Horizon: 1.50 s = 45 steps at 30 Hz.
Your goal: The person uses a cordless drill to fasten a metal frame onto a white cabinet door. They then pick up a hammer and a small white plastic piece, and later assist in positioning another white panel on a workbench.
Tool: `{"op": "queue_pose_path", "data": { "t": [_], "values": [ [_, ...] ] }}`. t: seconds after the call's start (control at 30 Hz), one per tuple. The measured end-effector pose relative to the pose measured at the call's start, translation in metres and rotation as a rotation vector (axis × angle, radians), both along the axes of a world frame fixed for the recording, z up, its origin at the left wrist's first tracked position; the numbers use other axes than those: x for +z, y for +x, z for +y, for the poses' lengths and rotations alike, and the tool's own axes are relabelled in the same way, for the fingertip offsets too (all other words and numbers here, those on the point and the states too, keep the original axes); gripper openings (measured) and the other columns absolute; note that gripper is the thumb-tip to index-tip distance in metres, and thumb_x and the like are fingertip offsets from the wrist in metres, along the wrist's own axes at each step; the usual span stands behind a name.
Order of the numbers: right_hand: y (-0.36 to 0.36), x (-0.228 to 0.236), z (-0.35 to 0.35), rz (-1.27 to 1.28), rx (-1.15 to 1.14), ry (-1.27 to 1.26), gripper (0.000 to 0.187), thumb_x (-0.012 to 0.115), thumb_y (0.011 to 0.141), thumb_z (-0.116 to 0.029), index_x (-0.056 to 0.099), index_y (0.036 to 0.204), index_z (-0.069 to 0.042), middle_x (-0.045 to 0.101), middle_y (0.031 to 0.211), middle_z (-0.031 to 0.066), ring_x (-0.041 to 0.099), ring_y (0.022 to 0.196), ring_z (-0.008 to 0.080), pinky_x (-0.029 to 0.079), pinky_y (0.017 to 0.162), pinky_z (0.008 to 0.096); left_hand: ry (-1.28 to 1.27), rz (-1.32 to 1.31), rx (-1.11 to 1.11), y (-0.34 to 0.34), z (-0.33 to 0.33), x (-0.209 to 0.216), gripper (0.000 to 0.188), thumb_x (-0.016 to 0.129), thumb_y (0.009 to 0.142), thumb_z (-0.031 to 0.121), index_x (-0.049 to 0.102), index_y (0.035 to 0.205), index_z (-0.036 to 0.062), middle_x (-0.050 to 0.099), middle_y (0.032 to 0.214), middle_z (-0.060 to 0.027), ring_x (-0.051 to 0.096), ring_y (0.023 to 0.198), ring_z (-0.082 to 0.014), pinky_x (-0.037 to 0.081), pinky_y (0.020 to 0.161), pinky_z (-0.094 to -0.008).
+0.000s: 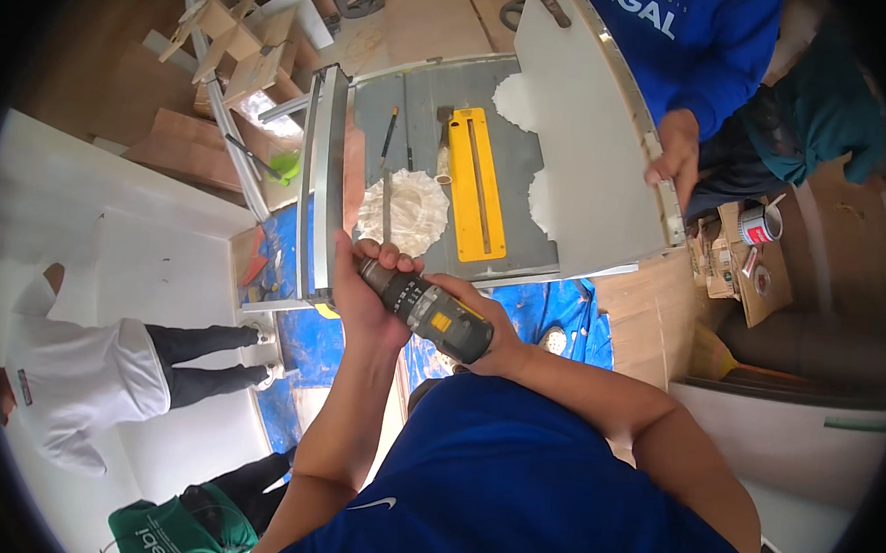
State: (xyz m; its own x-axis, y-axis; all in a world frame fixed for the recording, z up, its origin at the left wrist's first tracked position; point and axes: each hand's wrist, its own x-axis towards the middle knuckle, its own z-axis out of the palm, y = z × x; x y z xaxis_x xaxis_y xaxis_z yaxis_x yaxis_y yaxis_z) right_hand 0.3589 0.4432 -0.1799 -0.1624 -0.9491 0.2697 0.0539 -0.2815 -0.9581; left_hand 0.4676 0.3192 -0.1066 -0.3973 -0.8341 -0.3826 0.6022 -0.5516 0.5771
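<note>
Drill in both hands, held just in front of the blue shirt and short of the table's near edge, its nose angled up to the left. The left hand is closed around the front collar, fingers curled over the top. The right hand wraps the grip end; its fingers are mostly hidden, so I can't tell whether one rests on the trigger. I'd judge this is handling at the chuck, perhaps seating or loosening something, though no bit shows. That calls for a firm right-hand hold, a steady twist from the left, and the trigger left alone.

As for writing, small markings ring the drill's collar, and a yellow patch sits on its body. Bold pale lettering crosses a co-worker's blue top, white print marks a green garment, and a can wears a red-and-white label.
</note>
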Motion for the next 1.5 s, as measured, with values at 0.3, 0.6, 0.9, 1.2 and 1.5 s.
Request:
{"op": "queue_pose_path", "data": {
  "t": [0.3, 0.6, 0.9, 1.2, 1.5],
  "values": [
    [0.044, 0.021, -0.032, 0.189, -0.3, 0.128, 0.071, 0.082, 0.084, -0.007, 0.048, 0.146, -0.007, 0.067, 0.125, 0.0088, 0.065, 0.114, 0.0162, 0.052, 0.097, 0.0319, 0.058, 0.103, -0.215, 0.022, -0.055, -0.017, 0.04, 0.038, 0.113, 0.04, 0.05, 0.09, 0.0096, 0.059, 0.077, -0.0084, 0.062, 0.075, -0.0271, 0.055, 0.085, -0.0479],
    [0.018, 0.01, -0.01, 0.111, -0.352, 0.282, 0.08, 0.088, 0.082, -0.015, 0.047, 0.149, -0.002, 0.065, 0.134, 0.0116, 0.062, 0.121, 0.017, 0.048, 0.105, 0.0331, -0.354, -0.438, -0.371, 0.007, -0.144, -0.083, 0.033, 0.045, 0.109, 0.037, 0.054, 0.093, 0.0104, 0.061, 0.075, -0.0076, 0.064, 0.071, -0.0292, 0.056, 0.077, -0.0482],
    [-0.062, -0.008, -0.015, 0.06, -0.489, 0.345, 0.083, 0.088, 0.085, -0.019, 0.041, 0.152, -0.002, 0.066, 0.122, 0.0067, 0.064, 0.107, 0.0147, 0.052, 0.097, 0.0317, -1.369, -1.641, -0.88, -0.051, -0.136, -0.172, 0.031, 0.06, 0.1, 0.034, 0.061, 0.115, 0.008, 0.068, 0.093, -0.0189, 0.072, 0.091, -0.0392, 0.057, 0.082, -0.0518],
    [-0.106, -0.011, -0.027, -0.102, -0.431, 0.405, 0.084, 0.085, 0.086, -0.018, 0.039, 0.154, 0.0, 0.067, 0.112, 0.0048, 0.065, 0.095, 0.012, 0.052, 0.092, 0.0297, -1.47, -1.581, -0.574, -0.083, -0.256, -0.16, 0.044, 0.078, 0.086, 0.024, 0.066, 0.124, 0.0073, 0.069, 0.108, -0.02, 0.071, 0.097, -0.0368, 0.057, 0.084, -0.0479],
    [-0.114, -0.019, -0.019, -0.112, -0.413, 0.45, 0.083, 0.086, 0.085, -0.017, 0.041, 0.153, 0.0, 0.066, 0.122, 0.0071, 0.066, 0.098, 0.0127, 0.052, 0.096, 0.0308, -1.434, -1.707, -0.968, -0.111, -0.273, -0.16, 0.037, 0.079, 0.08, 0.018, 0.067, 0.113, 0.0058, 0.067, 0.111, -0.0184, 0.07, 0.105, -0.0395, 0.058, 0.086, -0.048]
  ]
}}
